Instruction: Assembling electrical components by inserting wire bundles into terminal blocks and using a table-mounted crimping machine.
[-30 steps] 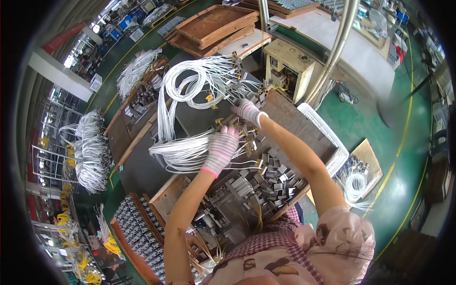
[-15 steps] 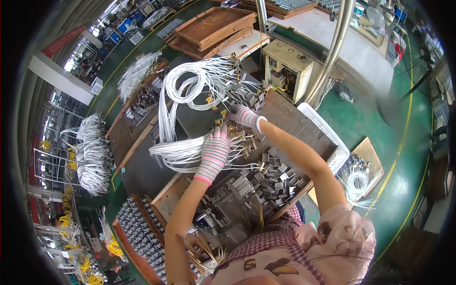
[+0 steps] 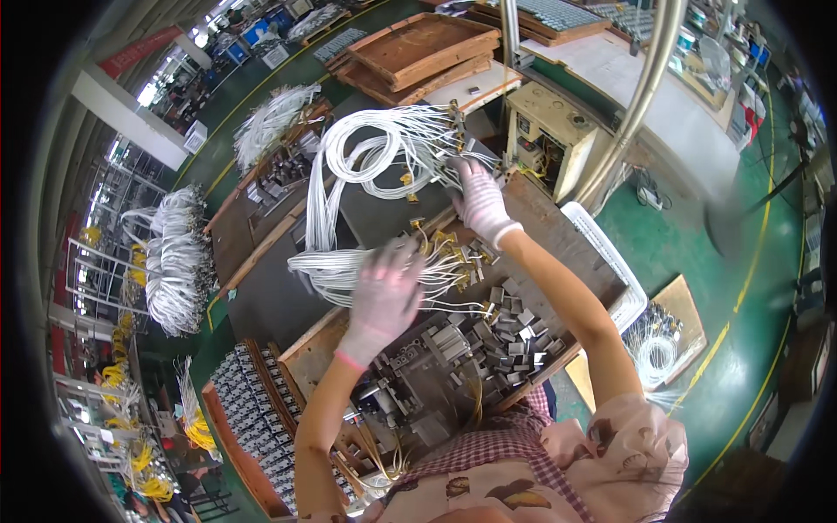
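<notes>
My left hand [image 3: 384,301], in a striped glove with a pink cuff, is over the near bundle of white cables [image 3: 327,275]. Motion smears its fingers, so its grip cannot be made out. Farther right, my right hand [image 3: 481,199], gloved too, reaches to the metal-tipped ends of the far coil of white cables [image 3: 336,144]. Its fingers are stretched out, with the thumb apart from them. Brass-coloured end pieces [image 3: 446,253] of the near bundle lie between the hands. Several small grey metal pieces [image 3: 514,327] are piled in front of them on the bench.
A metal fixture [image 3: 449,343] stands at the bench's near side. Left of it is a tray of metal parts [image 3: 253,392]. A white plastic basket [image 3: 602,253] borders the bench at right, and an open beige electrical box [image 3: 558,131] stands behind. Wooden trays [image 3: 418,48] are stacked farther back.
My left hand has drawn back toward me from the cable ends. My right hand has moved away from it to the far coil's ends. The whole view has shifted slightly.
</notes>
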A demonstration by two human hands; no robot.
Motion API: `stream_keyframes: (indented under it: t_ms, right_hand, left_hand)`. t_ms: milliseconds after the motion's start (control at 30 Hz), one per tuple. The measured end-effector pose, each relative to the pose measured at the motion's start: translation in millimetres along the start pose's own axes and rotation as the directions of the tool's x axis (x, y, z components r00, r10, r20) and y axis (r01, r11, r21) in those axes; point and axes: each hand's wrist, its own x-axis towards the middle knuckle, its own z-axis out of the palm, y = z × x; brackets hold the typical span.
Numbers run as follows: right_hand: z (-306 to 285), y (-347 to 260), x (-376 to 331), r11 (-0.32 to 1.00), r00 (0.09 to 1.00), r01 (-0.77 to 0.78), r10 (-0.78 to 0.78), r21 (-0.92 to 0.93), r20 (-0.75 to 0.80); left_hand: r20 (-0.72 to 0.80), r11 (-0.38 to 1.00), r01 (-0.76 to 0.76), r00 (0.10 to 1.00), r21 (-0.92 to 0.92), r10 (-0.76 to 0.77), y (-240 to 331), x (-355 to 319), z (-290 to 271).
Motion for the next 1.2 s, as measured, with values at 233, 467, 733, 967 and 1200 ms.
stream_keyframes:
  t_ms: [233,467,733,967,1200]
  right_hand:
    - [38.1,-16.8,-19.0,0.876,0.618,-0.293,-0.132,0.384,0.775]
    - [-28.0,-59.9,-2.5,0.956,0.183,-0.281,-0.034,0.086,0.982]
    - [-68.5,-5.2,-74.5,0.909,0.334,-0.402,0.03,0.113,0.942]
    - [-109.1,1.2,-109.3,0.828,0.375,-0.547,0.112,0.122,0.92]
    - [-19.4,32.8,-89.5,0.208,0.241,-0.939,-0.173,0.275,0.955]
  left_hand:
    - [0.11,0.919,0.28,0.941,0.279,-0.32,-52.0,-42.8,-46.7]
    - [-0.02,0.899,0.415,0.909,0.141,-0.417,-145.3,-7.9,18.1]
    - [-0.227,0.948,0.316,0.927,0.039,-0.3,-139.5,15.2,56.7]
    - [-0.186,0.936,0.342,0.928,0.086,-0.322,-131.4,27.2,60.5]
    - [-0.185,0.933,0.359,0.919,0.023,-0.349,-137.3,46.5,76.5]
